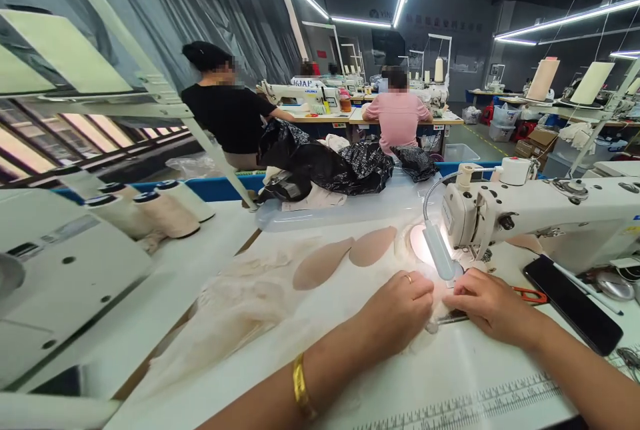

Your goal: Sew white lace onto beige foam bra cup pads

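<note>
My left hand [405,303], with a ring and a gold bracelet on its arm, is closed in a pinch on thin pale fabric [435,300] just in front of the sewing machine's needle area. Opposite it, my right hand [493,307] has thumb and fingers drawn together at the same fabric; its exact grip is partly hidden. The white sewing machine [545,210] stands at the right, and its small lamp [439,247] shines between the hands and the machine head. Two beige cup-shaped pieces [323,263] lie behind my left hand, beside sheer cream fabric [235,310].
A black phone [573,303] and orange-handled thread snips [531,295] lie right of my right hand. A ruler scale [480,407] runs along the front edge. Thread cones [165,209] stand at left. Black plastic bags [325,163] sit beyond the table, near seated co-workers [225,117].
</note>
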The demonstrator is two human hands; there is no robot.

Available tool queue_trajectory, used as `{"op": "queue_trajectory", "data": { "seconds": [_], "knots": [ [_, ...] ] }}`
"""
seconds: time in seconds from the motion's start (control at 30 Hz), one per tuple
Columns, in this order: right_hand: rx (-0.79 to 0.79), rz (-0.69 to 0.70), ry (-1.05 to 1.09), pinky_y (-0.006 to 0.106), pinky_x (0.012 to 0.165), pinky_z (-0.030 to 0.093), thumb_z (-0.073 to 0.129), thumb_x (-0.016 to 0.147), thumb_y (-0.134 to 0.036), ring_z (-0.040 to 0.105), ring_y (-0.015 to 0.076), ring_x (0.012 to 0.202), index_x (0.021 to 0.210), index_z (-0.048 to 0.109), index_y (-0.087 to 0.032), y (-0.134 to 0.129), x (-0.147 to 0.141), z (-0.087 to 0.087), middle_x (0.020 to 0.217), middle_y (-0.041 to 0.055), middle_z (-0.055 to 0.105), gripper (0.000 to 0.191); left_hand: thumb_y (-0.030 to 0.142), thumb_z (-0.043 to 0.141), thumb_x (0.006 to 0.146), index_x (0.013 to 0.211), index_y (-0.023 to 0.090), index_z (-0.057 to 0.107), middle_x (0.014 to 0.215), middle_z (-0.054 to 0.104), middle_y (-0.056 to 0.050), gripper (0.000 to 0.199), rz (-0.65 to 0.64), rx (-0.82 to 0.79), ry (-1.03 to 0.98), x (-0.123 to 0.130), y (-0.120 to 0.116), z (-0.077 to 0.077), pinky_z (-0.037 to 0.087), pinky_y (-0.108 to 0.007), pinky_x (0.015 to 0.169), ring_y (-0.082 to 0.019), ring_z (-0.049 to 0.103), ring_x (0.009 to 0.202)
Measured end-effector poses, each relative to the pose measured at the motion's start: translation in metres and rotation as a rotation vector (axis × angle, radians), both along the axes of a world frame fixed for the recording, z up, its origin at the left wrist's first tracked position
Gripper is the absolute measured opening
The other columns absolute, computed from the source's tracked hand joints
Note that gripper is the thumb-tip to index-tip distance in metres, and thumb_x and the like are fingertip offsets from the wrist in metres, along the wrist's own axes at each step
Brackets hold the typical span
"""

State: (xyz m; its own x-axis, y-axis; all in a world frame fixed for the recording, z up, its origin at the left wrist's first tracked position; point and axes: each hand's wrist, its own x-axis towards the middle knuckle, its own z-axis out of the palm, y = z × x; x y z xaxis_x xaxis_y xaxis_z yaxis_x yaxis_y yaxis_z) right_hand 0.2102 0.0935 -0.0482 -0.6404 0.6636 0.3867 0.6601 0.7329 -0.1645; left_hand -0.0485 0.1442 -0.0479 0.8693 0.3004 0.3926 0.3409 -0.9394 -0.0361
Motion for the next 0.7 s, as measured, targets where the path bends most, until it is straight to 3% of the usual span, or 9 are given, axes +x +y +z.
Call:
{"op": "queue_trajectory", "data": {
  "seconds": [0.1,0.3,0.7],
  "knots": [
    [-0.031,0.035,0.01,0.028,0.067,0.042,0.044,0.098,-0.002,0.054,0.0197,0.083,0.114,0.073,-0.024,-0.0019,-0.0006,0.0013,0.089,0.0047,0.065,0.039,0.005,0.049,0.098,0.074,0.019,0.051,0.079,0.058,-0.003,0.028,-0.04,-0.02,-0.068,-0.0013,-0.0017,-0.0002,0.042,-0.032,0.068,-0.017,0.048,0.07],
    [-0.028,0.034,0.034,0.028,0.065,0.038,0.043,0.101,-0.004,0.052,0.0192,0.081,0.114,0.072,-0.023,-0.0017,-0.0033,0.0022,0.089,0.0044,0.063,0.037,0.006,0.049,0.096,0.072,0.018,0.051,0.073,0.049,-0.002,0.026,0.003,0.026,-0.123,0.0032,-0.0022,-0.0011,0.034,-0.03,0.059,-0.017,0.037,0.064],
    [-0.071,0.001,0.029,0.029,0.064,0.035,0.042,0.096,-0.001,0.05,0.0197,0.081,0.112,0.07,-0.022,-0.0028,-0.0043,0.0008,0.087,0.0038,0.061,0.039,0.006,0.048,0.096,0.072,0.017,0.052,0.071,0.045,-0.001,0.027,0.014,0.057,-0.184,0.0087,-0.0009,-0.0048,0.03,-0.03,0.057,-0.016,0.033,0.062]
  ]
}}
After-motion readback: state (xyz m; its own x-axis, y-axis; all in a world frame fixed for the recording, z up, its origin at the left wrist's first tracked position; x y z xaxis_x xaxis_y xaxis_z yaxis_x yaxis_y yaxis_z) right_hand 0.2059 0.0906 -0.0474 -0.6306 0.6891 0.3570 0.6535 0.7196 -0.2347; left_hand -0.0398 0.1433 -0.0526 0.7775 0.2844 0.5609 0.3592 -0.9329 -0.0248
